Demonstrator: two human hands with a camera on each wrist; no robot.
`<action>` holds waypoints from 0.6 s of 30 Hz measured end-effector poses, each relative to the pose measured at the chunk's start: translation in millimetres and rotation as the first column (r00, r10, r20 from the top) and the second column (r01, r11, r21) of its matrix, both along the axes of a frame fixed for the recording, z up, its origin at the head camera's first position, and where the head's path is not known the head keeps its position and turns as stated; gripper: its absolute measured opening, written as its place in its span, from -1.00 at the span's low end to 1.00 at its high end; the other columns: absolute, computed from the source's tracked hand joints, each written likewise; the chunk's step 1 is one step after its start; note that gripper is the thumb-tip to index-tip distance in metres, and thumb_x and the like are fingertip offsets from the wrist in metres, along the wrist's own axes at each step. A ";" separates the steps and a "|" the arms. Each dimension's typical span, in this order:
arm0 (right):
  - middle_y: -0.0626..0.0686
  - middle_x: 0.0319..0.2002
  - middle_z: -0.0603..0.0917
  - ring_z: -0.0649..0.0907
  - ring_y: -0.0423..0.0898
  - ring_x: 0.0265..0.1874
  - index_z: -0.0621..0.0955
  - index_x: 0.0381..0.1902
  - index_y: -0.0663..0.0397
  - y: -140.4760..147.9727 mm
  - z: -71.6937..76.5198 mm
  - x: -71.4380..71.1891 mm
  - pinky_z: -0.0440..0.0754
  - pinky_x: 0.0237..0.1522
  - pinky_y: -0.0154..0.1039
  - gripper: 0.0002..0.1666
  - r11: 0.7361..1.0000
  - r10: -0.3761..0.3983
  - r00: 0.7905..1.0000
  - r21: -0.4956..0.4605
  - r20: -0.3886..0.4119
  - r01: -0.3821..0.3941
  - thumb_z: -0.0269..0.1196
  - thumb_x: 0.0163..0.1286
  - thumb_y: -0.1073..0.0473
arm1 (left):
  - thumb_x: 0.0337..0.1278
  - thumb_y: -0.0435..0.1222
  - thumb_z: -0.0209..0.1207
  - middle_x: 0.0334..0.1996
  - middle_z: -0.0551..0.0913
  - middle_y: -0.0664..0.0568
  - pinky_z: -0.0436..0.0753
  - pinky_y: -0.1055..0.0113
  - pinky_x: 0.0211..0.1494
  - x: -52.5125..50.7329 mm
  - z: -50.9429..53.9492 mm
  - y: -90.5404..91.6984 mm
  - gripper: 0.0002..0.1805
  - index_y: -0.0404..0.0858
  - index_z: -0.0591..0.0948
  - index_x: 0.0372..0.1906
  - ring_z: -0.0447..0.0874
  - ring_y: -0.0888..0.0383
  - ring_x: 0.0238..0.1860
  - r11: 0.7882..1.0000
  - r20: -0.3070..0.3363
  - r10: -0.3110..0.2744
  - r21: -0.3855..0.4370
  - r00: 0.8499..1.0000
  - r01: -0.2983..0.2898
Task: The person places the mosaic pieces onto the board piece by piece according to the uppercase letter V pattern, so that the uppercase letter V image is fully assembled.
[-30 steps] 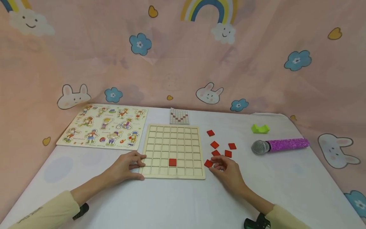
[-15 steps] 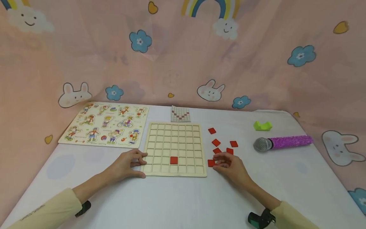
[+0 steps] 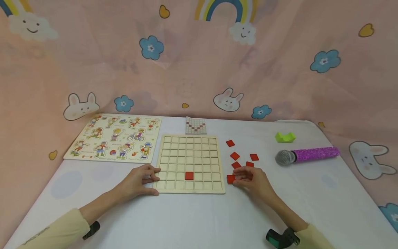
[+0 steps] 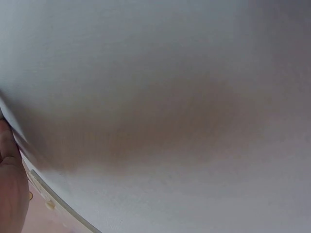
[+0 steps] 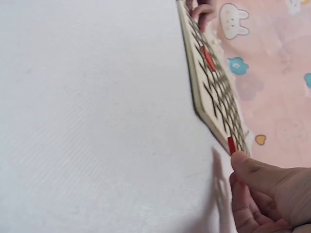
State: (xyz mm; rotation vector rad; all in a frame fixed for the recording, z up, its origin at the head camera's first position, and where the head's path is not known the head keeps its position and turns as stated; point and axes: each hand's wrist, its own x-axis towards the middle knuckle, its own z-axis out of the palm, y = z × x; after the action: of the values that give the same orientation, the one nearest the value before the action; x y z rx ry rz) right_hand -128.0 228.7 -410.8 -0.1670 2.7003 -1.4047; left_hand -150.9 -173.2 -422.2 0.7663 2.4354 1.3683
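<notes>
A pale wooden grid board (image 3: 181, 159) lies flat, with one red square tile (image 3: 189, 176) set in a cell low in its middle. Its left edge is steadied by my left hand (image 3: 136, 180), index finger on the rim and thumb at the near-left corner. Just off the board's right side, my right hand (image 3: 255, 183) pinches another red tile (image 3: 230, 179) between thumb and fingertips. The right wrist view has this pinched tile (image 5: 231, 144) edge-on above the thumb. In the left wrist view, only part of the left hand (image 4: 12, 179) shows.
Several loose red tiles (image 3: 234, 156) lie beyond the right hand. Behind the board stands a small pattern card (image 3: 196, 126) with red squares. A picture puzzle board (image 3: 113, 138) is at left, and a purple microphone (image 3: 315, 156) and green holder (image 3: 285, 137) are at right.
The pinched red tile has turned from a slanted position to nearly square with the board, and the right hand has shifted slightly right. My left hand stays at the board's edge.
</notes>
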 end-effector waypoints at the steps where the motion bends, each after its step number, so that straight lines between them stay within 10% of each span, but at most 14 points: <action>1: 0.18 -0.19 0.71 0.71 -0.04 -0.29 0.62 -0.06 0.33 -0.3 2.7 -0.4 0.68 -0.19 -0.38 -0.57 1.000 0.002 1.000 0.005 0.005 -0.002 0.43 0.08 0.33 | -0.28 -0.34 0.50 0.03 0.51 -0.18 0.58 0.41 0.08 -0.2 -0.1 -0.3 -0.65 -0.29 0.51 -0.42 0.48 -0.16 0.18 1.000 -0.003 0.000 -0.001 1.000 0.000; 18: 0.21 -0.15 0.70 0.71 0.03 -0.18 0.59 -0.03 0.37 -12.9 20.5 -11.9 0.69 -0.14 -0.28 -0.54 0.988 -0.045 0.980 -0.138 0.192 0.072 0.42 0.11 0.32 | -0.31 -0.36 0.50 0.00 0.51 -0.16 0.59 0.43 0.07 -0.8 1.2 0.8 -0.64 -0.30 0.50 -0.43 0.44 -0.19 0.21 1.000 0.020 -0.001 0.007 1.000 0.001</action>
State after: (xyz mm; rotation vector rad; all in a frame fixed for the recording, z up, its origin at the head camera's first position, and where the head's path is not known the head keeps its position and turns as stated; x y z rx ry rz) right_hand -139.8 215.8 -390.3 0.0346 2.4713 -1.5485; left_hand -151.7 -172.4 -421.0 0.7521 2.4161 1.3783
